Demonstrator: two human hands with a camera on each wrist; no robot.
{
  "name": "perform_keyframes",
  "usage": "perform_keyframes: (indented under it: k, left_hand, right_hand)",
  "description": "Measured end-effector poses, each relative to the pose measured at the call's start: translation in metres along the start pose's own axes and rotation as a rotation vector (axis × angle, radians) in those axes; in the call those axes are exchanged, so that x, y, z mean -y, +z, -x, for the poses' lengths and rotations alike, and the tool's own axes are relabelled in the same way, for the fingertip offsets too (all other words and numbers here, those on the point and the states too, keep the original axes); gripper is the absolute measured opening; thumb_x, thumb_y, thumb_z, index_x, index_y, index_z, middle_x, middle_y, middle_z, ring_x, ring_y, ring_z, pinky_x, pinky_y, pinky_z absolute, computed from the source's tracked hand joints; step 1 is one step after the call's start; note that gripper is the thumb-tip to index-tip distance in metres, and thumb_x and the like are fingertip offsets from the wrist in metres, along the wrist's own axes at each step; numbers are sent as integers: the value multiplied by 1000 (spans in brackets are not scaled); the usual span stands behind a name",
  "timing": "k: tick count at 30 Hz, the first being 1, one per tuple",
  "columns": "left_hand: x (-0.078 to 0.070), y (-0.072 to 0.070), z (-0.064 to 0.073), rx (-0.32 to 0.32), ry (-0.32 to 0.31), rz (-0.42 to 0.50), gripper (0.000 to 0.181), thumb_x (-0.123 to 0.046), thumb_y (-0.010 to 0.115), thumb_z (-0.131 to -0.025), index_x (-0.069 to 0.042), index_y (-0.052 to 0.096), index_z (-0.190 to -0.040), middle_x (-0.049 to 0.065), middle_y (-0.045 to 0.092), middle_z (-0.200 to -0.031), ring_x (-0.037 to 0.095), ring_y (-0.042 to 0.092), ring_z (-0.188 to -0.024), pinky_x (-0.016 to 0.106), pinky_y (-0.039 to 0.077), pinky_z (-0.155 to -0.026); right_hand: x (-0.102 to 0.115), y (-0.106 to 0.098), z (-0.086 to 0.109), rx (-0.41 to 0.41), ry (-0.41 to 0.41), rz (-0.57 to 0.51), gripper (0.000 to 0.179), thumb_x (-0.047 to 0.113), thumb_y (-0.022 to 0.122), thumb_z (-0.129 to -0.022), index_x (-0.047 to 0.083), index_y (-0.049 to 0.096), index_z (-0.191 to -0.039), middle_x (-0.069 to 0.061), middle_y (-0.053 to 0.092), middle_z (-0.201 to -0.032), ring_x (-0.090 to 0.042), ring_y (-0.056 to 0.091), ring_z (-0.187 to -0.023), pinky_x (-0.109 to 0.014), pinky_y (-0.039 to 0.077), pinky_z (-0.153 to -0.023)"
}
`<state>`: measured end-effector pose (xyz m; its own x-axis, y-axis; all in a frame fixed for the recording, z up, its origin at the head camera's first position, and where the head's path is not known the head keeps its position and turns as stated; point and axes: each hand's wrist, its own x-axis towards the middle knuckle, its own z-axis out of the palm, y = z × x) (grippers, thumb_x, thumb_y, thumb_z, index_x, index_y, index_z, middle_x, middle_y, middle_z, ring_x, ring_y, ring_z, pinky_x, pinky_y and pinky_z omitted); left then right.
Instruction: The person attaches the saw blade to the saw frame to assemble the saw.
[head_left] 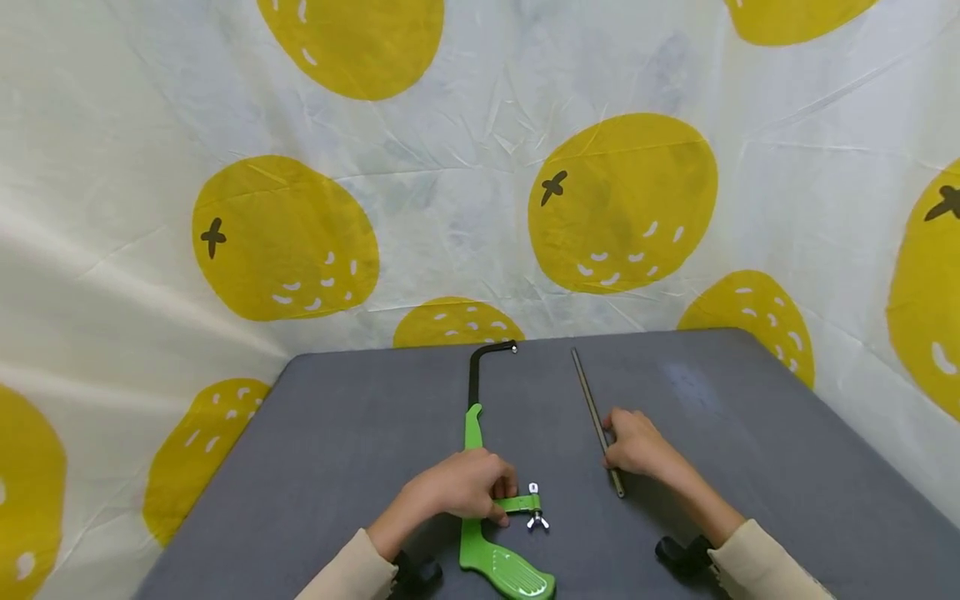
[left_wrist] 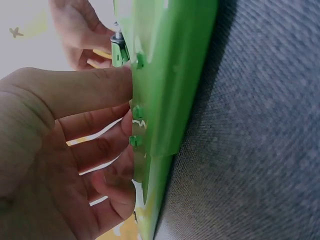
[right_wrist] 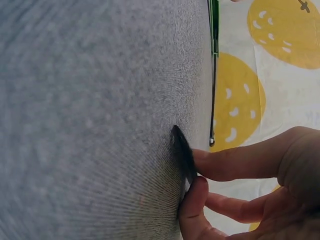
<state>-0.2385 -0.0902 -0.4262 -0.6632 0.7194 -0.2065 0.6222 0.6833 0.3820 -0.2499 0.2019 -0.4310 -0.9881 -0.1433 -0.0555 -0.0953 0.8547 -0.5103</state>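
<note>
A green hacksaw frame point(head_left: 472, 533) with a black front arm lies on the grey table, its handle toward me, with no blade fitted. My left hand point(head_left: 468, 485) grips the frame near the handle; in the left wrist view the thumb point(left_wrist: 95, 90) and curled fingers are at its green body point(left_wrist: 170, 85). At the near end of the frame a silver wing nut point(head_left: 537, 521) shows. To the right, a thin, long hacksaw blade point(head_left: 587, 392) lies slanted on the table. My right hand point(head_left: 636, 443) pinches the blade point(right_wrist: 184, 152) between thumb and fingers near its closer end.
The grey table point(head_left: 360, 425) has its far edge against a white curtain point(head_left: 465, 225) printed with yellow fruit. The curtain also hangs along both sides. Black straps point(head_left: 684, 557) with wrist cameras sit at the cuffs.
</note>
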Motion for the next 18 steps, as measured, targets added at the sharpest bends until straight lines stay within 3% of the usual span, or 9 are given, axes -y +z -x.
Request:
perform_keyframes:
  k: [7,14,18]
  left_hand:
    - [1,2,-2,4,9,13,21,-29,90,-81,-25,73,-93,-16,65,-81,-5,58,-72,16,50,-70]
    - [6,3,-4,3,11,-3,20,-31,88,-82,-27,72,-94,-17,66,-83,-6,58,-74,16,49,-72]
    - [8,3,-5,-2,16,-7,19,-31,88,-83,-28,72,-95,-18,66,-82,-7,59,-74,16,49,-72]
  right_hand:
    - [-4,-1,2,61,56,-113,59,1,82,-77,-10,54,-128,-23,62,-110,-30,58,-90,-39,50,-70]
    - [-5,-2,3,94,79,-195,60,-2,79,-78,-5,49,-130,-12,59,-86,-23,55,-69,-36,47,-62]
    - [-7,-4,2,145,59,-276,57,-4,76,-83,-1,48,-132,-12,64,-81,-22,61,-66,-37,54,-59]
